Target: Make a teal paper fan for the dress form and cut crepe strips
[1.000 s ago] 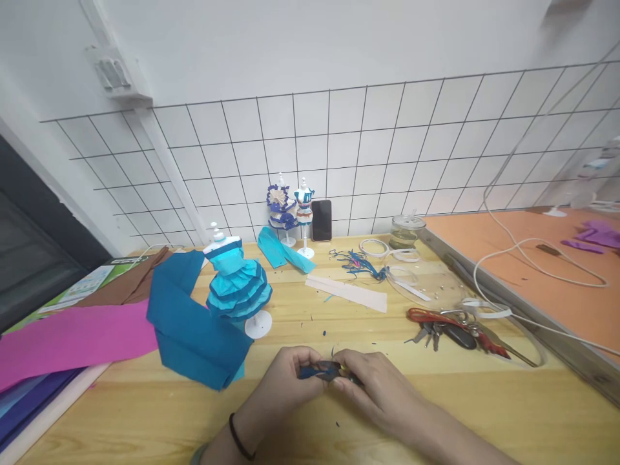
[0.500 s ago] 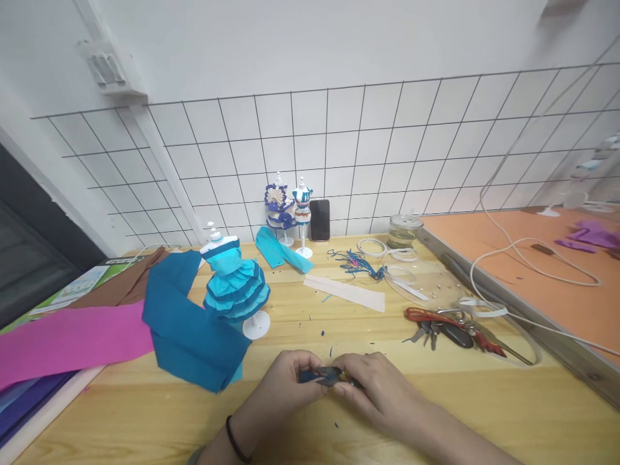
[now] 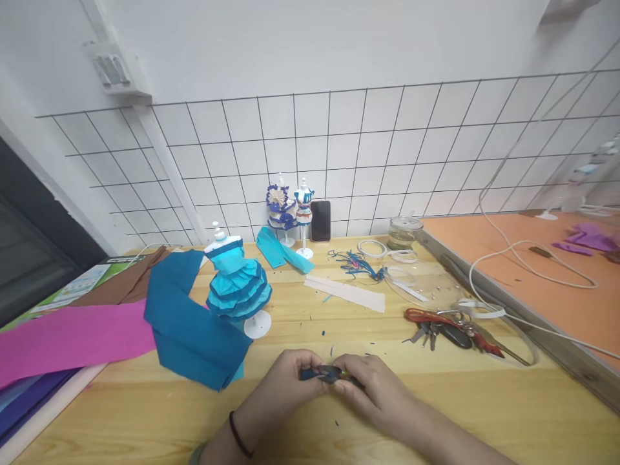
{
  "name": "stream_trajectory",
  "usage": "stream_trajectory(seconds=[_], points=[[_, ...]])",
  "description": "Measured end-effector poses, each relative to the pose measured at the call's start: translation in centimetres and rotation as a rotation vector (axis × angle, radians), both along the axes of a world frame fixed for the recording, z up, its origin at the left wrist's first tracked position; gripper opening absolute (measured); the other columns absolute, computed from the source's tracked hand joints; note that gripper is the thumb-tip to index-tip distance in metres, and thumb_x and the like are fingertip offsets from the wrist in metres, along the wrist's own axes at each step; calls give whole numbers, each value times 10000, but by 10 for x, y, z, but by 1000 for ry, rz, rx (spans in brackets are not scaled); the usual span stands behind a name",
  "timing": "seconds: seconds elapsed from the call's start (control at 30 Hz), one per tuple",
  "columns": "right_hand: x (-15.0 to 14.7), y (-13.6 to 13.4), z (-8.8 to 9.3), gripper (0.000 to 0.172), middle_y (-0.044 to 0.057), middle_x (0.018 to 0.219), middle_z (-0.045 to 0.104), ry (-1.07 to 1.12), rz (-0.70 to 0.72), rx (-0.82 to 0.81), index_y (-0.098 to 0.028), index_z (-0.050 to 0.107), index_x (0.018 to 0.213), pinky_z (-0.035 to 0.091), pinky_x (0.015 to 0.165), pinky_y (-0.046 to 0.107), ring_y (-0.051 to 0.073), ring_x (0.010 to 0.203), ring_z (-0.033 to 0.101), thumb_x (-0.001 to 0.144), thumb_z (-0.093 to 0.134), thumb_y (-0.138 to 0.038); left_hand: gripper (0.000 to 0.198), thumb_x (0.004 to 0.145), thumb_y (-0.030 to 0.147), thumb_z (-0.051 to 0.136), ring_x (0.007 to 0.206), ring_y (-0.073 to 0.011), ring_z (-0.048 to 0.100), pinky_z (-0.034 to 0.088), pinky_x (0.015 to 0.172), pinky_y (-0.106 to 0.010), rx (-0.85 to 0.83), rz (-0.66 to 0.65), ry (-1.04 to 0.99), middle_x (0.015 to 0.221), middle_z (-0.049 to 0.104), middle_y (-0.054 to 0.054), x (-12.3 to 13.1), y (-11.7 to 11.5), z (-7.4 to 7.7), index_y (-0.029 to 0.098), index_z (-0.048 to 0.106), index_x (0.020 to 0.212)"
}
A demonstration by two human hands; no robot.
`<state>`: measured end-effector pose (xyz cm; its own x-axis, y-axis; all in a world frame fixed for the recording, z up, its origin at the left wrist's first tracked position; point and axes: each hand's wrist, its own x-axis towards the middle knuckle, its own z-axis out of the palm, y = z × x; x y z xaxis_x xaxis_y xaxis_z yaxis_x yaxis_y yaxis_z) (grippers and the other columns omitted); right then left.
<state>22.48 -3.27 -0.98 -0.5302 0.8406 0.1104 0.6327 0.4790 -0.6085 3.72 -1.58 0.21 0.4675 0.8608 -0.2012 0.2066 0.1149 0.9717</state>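
Near the front middle of the table, my left hand (image 3: 295, 381) pinches a small folded piece of dark blue crepe paper (image 3: 308, 374) between thumb and fingers. My right hand (image 3: 372, 387) is closed on a small cutting tool (image 3: 332, 373) with a dark metal head and some yellow by the grip; whether it is scissors or pliers I cannot make out. The tool's head meets the blue paper between both hands. Left of them, a white mini dress form (image 3: 258, 324) wears a ruffled turquoise and blue paper dress (image 3: 239, 284). A folded blue crepe paper sheet (image 3: 188, 329) lies beside it.
Two more dress forms (image 3: 304, 219) and a phone (image 3: 320, 221) stand at the back. A pale strip (image 3: 343, 294), tangled blue threads (image 3: 361, 263), a glass jar (image 3: 405, 234) and keys (image 3: 433, 334) lie rightward. Pink paper (image 3: 97, 332) spreads at left. Blue scraps dot the table.
My hands stay almost in place, with the tool still against the blue paper. The view has shifted very slightly.
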Motion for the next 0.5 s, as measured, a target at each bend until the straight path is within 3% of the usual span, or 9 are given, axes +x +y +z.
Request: stream_trajectory(seconds=[0.5], points=[[0,-1,-4,276,30,790,637,28,-2,37,-196,557,891,370,650,245,161,716,571,900,361,-390,145,642,256,645,601,-108,423,316,585,-227,5,5,-1,592,501,37,2,-2,6,124,587,643]])
